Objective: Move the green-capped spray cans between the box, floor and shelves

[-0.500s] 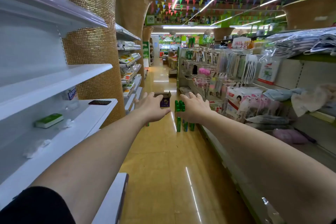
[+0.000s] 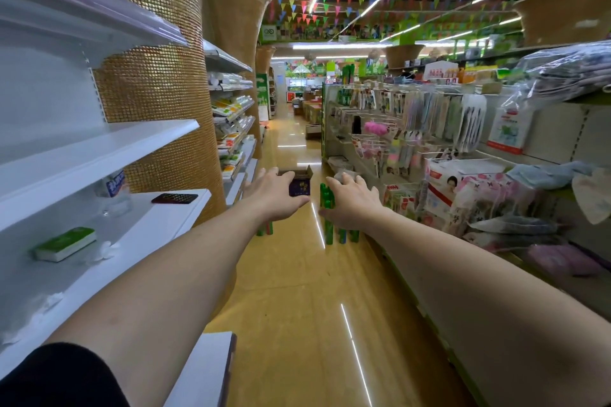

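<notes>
Both my arms reach straight forward over the shop aisle, palms down. My left hand (image 2: 276, 196) has straight fingers and holds nothing; it overlaps an open cardboard box (image 2: 300, 184) with a dark blue side that stands further along the floor. My right hand (image 2: 352, 203) is also spread and holds nothing. Just past it, several green bottles (image 2: 329, 231) stand on the yellow floor, partly hidden behind the hand.
White shelves (image 2: 99, 155) run along the left, bearing a green-topped pack (image 2: 64, 244) and a dark flat item (image 2: 174, 198). A gold mosaic pillar (image 2: 158, 102) follows. On the right, racks hold hanging goods (image 2: 429, 122) and pink packs (image 2: 479, 195).
</notes>
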`<move>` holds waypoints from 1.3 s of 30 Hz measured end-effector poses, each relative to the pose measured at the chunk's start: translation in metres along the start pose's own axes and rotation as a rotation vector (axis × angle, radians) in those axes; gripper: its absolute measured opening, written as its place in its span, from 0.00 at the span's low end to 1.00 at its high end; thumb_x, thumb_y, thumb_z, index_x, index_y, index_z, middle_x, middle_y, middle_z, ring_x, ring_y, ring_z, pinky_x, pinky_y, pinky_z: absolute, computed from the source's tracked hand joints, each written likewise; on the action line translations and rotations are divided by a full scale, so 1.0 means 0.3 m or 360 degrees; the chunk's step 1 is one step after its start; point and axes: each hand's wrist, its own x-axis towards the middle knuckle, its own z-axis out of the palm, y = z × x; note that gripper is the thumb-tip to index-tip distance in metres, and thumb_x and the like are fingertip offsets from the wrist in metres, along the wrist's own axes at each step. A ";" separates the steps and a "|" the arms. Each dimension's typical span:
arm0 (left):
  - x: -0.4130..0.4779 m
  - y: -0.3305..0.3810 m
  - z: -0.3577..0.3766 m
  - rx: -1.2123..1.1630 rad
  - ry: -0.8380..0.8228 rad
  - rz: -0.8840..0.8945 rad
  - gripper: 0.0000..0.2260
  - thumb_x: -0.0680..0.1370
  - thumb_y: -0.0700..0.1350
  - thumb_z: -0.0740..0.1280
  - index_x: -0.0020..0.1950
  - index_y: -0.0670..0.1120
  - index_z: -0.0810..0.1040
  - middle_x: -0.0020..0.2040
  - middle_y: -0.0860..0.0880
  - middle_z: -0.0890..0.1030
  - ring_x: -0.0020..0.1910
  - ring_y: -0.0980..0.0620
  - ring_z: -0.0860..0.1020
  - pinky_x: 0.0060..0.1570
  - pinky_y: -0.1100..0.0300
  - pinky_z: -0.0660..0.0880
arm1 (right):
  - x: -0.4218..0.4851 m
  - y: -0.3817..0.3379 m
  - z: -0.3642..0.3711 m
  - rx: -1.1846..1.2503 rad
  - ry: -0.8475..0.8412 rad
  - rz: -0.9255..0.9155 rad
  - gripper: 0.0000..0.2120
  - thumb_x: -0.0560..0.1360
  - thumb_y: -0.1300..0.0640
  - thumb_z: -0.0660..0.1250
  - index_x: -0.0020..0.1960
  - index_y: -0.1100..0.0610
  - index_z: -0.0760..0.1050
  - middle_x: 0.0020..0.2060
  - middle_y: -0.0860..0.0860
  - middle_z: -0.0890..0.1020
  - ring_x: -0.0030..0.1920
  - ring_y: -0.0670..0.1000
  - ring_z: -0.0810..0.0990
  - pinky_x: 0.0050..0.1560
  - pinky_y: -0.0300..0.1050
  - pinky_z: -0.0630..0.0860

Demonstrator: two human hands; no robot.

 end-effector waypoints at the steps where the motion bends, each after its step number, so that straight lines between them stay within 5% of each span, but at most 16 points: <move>1: 0.042 0.004 0.012 -0.0004 -0.0002 -0.0010 0.32 0.78 0.68 0.62 0.77 0.53 0.65 0.77 0.44 0.65 0.77 0.42 0.60 0.72 0.39 0.63 | 0.045 0.018 0.008 -0.0015 0.0008 -0.0006 0.37 0.77 0.38 0.67 0.80 0.47 0.56 0.79 0.56 0.58 0.79 0.63 0.53 0.74 0.72 0.57; 22: 1.131 0.143 0.296 0.0010 -0.0070 -0.0165 0.33 0.77 0.69 0.61 0.78 0.54 0.64 0.77 0.45 0.65 0.78 0.42 0.58 0.74 0.38 0.60 | 1.109 0.492 0.129 0.0002 -0.0045 -0.0047 0.37 0.76 0.38 0.67 0.80 0.47 0.57 0.79 0.55 0.58 0.78 0.64 0.55 0.74 0.71 0.56; 39: 2.173 -0.320 0.468 -0.0074 -0.0105 -0.0066 0.36 0.77 0.68 0.63 0.81 0.55 0.58 0.81 0.44 0.57 0.80 0.40 0.54 0.76 0.38 0.57 | 2.167 0.358 0.362 0.0028 -0.0025 0.0032 0.37 0.78 0.40 0.67 0.81 0.47 0.55 0.80 0.56 0.57 0.79 0.63 0.54 0.75 0.70 0.54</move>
